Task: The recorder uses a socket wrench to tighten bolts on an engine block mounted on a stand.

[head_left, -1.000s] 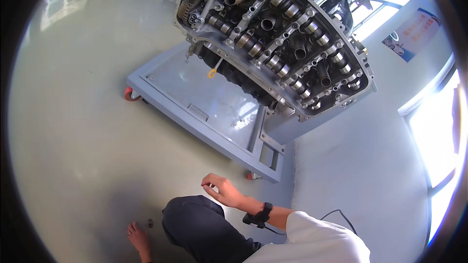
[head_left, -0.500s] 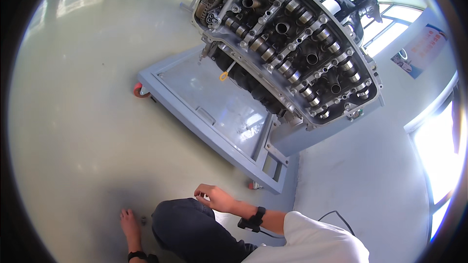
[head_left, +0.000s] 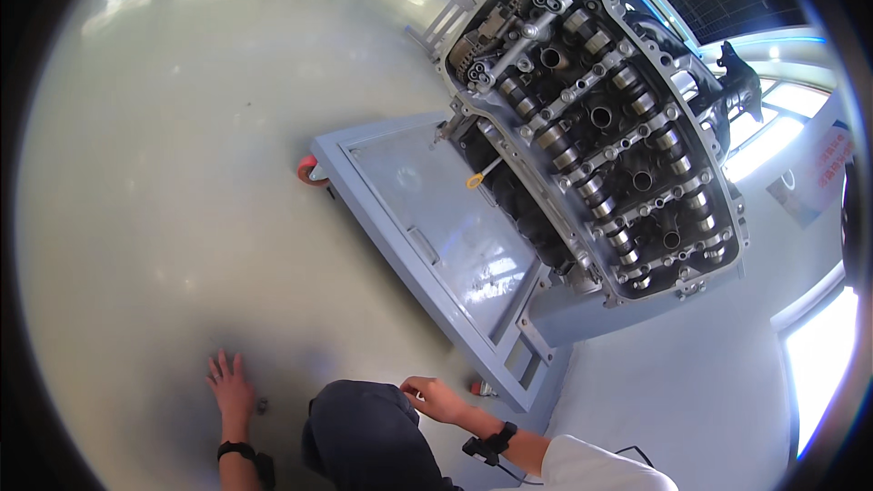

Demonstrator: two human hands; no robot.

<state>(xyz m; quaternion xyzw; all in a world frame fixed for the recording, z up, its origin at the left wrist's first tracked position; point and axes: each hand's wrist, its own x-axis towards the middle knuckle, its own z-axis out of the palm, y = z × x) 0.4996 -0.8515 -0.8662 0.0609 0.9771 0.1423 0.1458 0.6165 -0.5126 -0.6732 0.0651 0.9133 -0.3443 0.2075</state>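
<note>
Low at the left, my left hand (head_left: 232,387) reaches over the floor with its fingers spread, holding nothing. A small dark metal-looking part (head_left: 263,405) lies right beside its wrist; its kind is too small to tell. My right hand (head_left: 436,399) is by my raised knee (head_left: 359,418) in dark trousers, its fingers curled closed; whatever they may hold is hidden. Ahead of me an engine (head_left: 600,141) is mounted tilted, its camshafts and timing chain exposed. A yellow-ringed dipstick (head_left: 475,181) sticks out from its side.
The engine sits on a grey-blue wheeled stand (head_left: 400,259) with a flat tray and a red caster (head_left: 312,171). Pale glossy floor (head_left: 164,218) spreads to the left. On the right are a wall (head_left: 627,382), bright windows and a poster (head_left: 809,177).
The view has swung, so the engine and stand appear farther right and lower. My left hand has moved forward over the floor, its fingers spreading wider. My right hand stays by the knee.
</note>
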